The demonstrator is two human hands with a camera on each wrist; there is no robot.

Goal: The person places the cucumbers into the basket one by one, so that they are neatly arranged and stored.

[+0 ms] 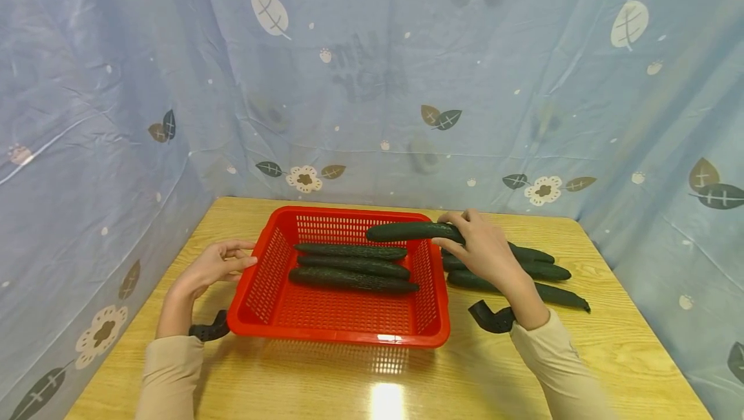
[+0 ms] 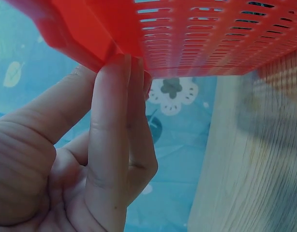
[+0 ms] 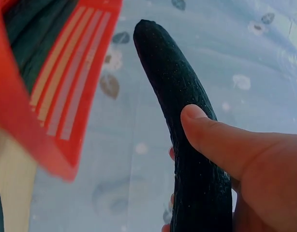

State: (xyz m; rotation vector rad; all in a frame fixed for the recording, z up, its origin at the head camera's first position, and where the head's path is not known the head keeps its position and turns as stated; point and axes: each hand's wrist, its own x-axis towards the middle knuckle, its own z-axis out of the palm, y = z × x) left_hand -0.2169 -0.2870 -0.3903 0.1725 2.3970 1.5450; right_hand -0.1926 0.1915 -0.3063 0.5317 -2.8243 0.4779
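Observation:
My right hand grips a dark green cucumber, thumb on one side and fingers curled round the other. The cucumber lies nearly level over the right wall of the red plastic basket, one end reaching over the inside. Three more cucumbers rest side by side in the basket, toward its back. At the left wall, my left hand pinches the basket's rim between thumb and fingertips.
Right of the basket, three cucumbers lie on the wooden table, partly hidden by my right hand and forearm. A blue patterned curtain hangs behind the table and along both sides. Each wrist wears a black mount.

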